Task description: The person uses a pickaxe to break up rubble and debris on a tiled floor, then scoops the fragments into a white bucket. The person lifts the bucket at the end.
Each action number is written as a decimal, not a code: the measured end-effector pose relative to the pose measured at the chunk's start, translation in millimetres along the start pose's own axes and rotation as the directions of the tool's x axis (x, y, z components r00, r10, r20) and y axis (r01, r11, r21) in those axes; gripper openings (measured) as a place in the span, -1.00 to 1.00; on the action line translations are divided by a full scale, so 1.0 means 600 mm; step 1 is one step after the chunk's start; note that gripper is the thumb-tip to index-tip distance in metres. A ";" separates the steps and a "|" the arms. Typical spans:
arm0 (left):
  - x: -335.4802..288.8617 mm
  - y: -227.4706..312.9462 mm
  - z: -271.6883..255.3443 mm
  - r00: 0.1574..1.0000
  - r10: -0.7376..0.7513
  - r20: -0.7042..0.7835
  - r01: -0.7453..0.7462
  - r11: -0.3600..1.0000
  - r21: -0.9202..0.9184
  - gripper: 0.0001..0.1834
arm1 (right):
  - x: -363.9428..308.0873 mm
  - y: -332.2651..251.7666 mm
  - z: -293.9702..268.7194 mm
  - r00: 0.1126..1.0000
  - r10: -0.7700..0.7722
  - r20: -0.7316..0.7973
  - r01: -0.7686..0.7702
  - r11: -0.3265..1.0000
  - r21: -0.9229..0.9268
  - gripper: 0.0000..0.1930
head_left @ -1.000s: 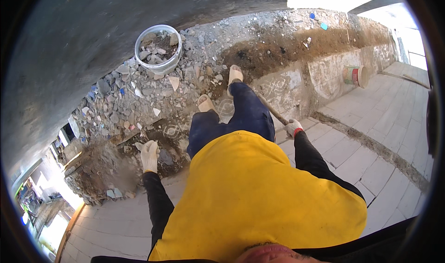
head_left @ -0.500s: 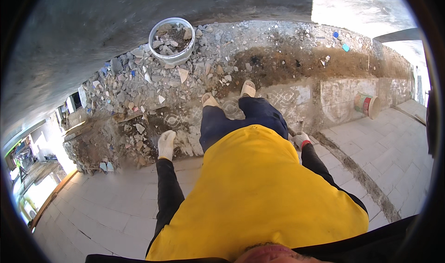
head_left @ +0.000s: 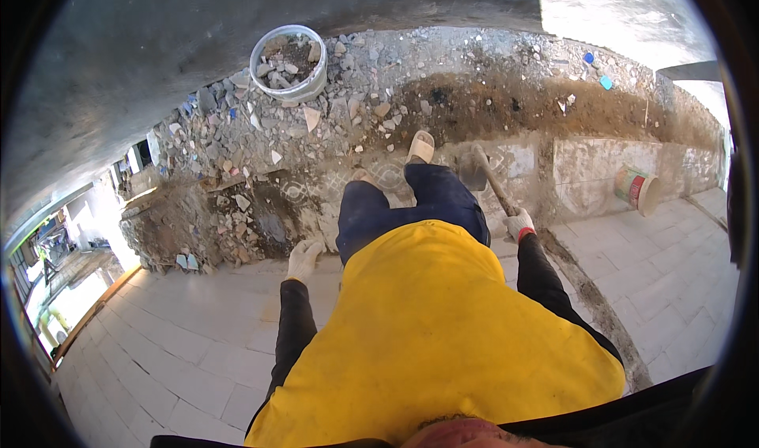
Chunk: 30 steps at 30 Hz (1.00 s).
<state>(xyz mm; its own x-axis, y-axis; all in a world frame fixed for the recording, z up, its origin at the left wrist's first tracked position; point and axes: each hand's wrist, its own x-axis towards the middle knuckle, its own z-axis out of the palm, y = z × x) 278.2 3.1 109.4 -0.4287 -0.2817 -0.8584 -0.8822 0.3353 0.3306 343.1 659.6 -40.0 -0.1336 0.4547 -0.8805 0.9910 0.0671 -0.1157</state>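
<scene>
My right hand (head_left: 519, 224), in a pale work glove with a red cuff, is closed round the wooden handle of a short-handled hoe (head_left: 496, 183). Its flat grey blade hangs beside my right leg, over the patterned old tiles (head_left: 389, 175). On the other side, my left hand (head_left: 304, 259), gloved in off-white, hangs by my left thigh with its fingers loosely stretched. Nothing shows in it. Below it lies the broken edge between rubble (head_left: 237, 219) and pale floor tiles.
A white bucket (head_left: 291, 94) filled with broken stone stands by the dark wall ahead. Rubble and tile shards spread around it. To the right, another bucket (head_left: 635, 189) lies on its side. A dirt-filled groove (head_left: 597, 298) crosses the light floor tiles (head_left: 198, 329).
My right hand has swung the hoe forward, bringing its handle and blade into sight beside my leg. My left hand has shifted right, closer to my thigh.
</scene>
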 end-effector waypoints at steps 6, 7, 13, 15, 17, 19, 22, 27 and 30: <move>0.007 0.019 -0.045 0.995 0.024 -0.099 -0.041 0.985 -0.169 -0.64 | 0.071 0.007 0.039 0.989 -0.151 0.002 0.151 0.988 -0.033 -0.50; 0.005 0.019 -0.048 0.994 0.015 -0.107 -0.033 0.986 -0.166 -0.64 | 0.077 0.006 0.039 0.994 -0.112 0.021 0.113 0.992 -0.056 -0.49; -0.004 0.039 -0.024 0.997 0.071 0.011 -0.069 0.990 -0.124 -0.62 | 0.082 0.031 0.023 0.953 -0.302 -0.022 0.294 0.941 -0.165 -0.48; -0.002 0.053 -0.014 0.998 0.064 -0.012 -0.065 0.993 -0.101 -0.62 | 0.081 0.046 0.025 0.979 -0.205 -0.009 0.204 0.977 -0.062 -0.47; -0.001 0.059 -0.015 0.998 0.056 0.006 -0.055 0.992 -0.114 -0.63 | 0.083 0.056 0.039 0.986 -0.164 0.015 0.165 0.986 -0.034 -0.44; -0.004 0.048 -0.025 0.995 0.097 0.033 -0.092 0.986 -0.142 -0.64 | 0.086 0.055 0.060 0.964 -0.264 -0.036 0.257 0.958 -0.129 -0.45; -0.021 -0.003 -0.051 0.994 0.050 -0.100 -0.073 0.967 -0.243 -0.64 | 0.084 0.033 0.088 0.990 -0.137 0.015 0.138 0.976 -0.166 -0.57; -0.043 -0.103 -0.062 0.967 -0.152 -0.203 0.087 0.951 -0.298 -0.67 | 0.041 -0.014 0.078 0.990 -0.113 0.080 0.115 0.993 -0.022 -0.64; -0.019 -0.107 -0.055 0.994 -0.064 -0.093 0.048 0.984 -0.172 -0.68 | -0.006 -0.022 0.052 0.980 -0.187 0.073 0.198 0.959 -0.202 -0.44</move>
<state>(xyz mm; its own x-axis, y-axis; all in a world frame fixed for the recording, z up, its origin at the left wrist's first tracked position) 333.6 -45.1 111.1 -0.3873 -0.3853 -0.8376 -0.9220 0.1616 0.3519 330.8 629.5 -49.2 -0.3160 0.3682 -0.8744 0.9226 0.3342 -0.1927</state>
